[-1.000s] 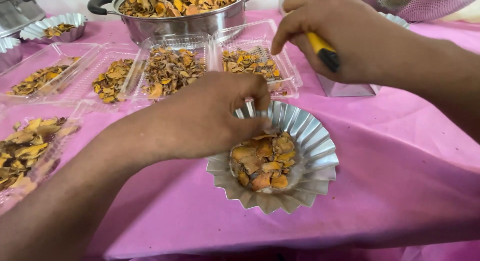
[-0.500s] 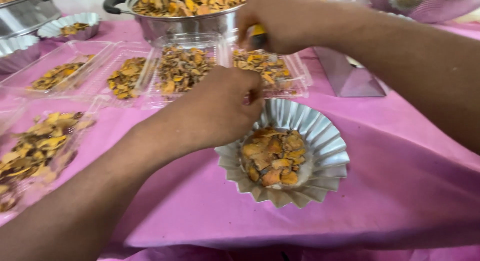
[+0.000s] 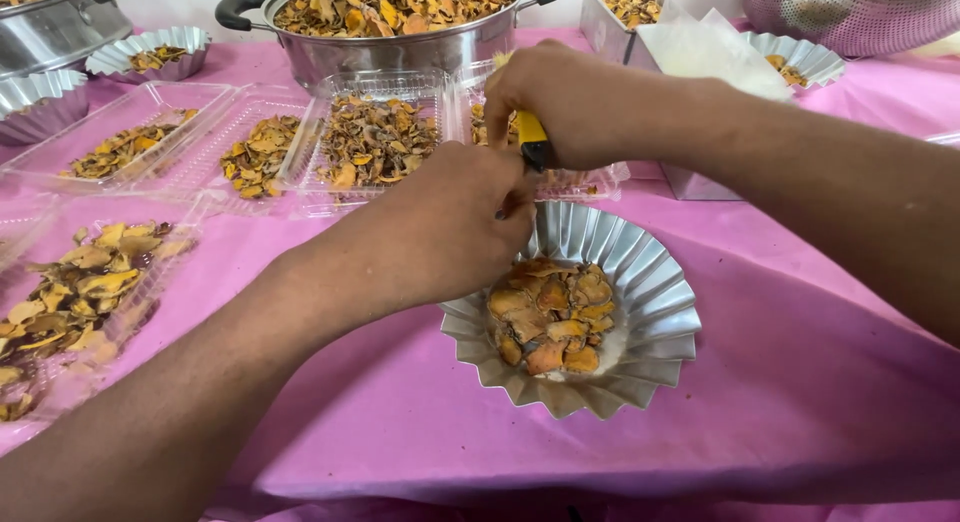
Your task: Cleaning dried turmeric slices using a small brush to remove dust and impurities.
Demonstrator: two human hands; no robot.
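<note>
From the head view, both hands meet above the far rim of a fluted foil dish [image 3: 600, 312] that sits on the pink surface [image 3: 800, 382]. The left hand [image 3: 450, 232] comes in from the lower left; its fingers are curled narrow at the tips, pinched close against the right hand, but what lies between them is hidden, so I cannot tell what they hold. The right hand [image 3: 570, 107] reaches in from the right and is closed around a small tool with a yellow and black handle [image 3: 532, 142]. The handle's long axis runs roughly up and down in the picture, its dark lower end pointing toward the left fingers and the dish; its working end is out of sight between the two hands.

The dried orange-yellow slices [image 3: 550, 317] lie in the bottom of the dish, just below and nearer the viewer than both sets of fingers, with the left hand slightly closer to them. The fingers do not touch the slices; the left hand overlaps the dish's far-left rim.

Beyond the fingers stand clear plastic trays [image 3: 375, 132] of the same slices and a steel pot [image 3: 390, 27] heaped with more. To the left of the left arm lies another clear tray [image 3: 80, 282], and far to the right a metal colander [image 3: 850, 17].
</note>
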